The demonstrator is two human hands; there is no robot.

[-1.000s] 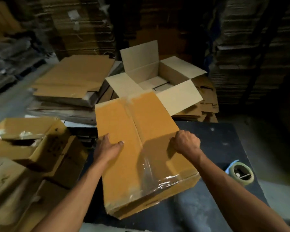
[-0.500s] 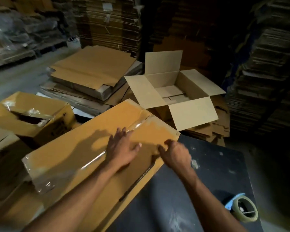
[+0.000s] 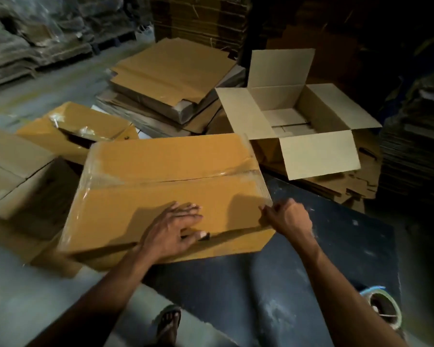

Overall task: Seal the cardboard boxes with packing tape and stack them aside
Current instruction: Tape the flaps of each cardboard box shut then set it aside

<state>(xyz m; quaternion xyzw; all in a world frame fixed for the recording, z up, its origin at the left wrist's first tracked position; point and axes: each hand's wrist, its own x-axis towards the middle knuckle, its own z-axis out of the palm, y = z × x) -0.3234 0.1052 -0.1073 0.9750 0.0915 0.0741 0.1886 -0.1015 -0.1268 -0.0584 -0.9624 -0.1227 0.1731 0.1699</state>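
At far left we note a pale carton [image 3: 15, 169] and, behind it, a brown box with torn tape [image 3: 78, 128], both beside the sealed box [image 3: 171, 189]. The sealed box lies with its far right part over the dark table [image 3: 323, 246] and its left end past the table's edge, against the pale carton; clear tape runs along its centre seam and wraps both ends. Our left hand [image 3: 172, 231] lies flat on the box's top near the front edge, fingers spread and straight, thumb at the edge, forearm reaching in from lower left; it grips nothing. A sandalled foot [image 3: 168, 321] shows on the floor below. Our right hand [image 3: 287, 219] is at the box's near right corner, fingers curled; they appear to hold that taped corner, wrist bent, forearm coming from lower right. Behind, flattened cardboard sheets [image 3: 171, 71] are stacked, and to their right an open box [image 3: 298, 116] stands with flaps spread. A tape roll [image 3: 383, 306] rests on the table's near right corner.
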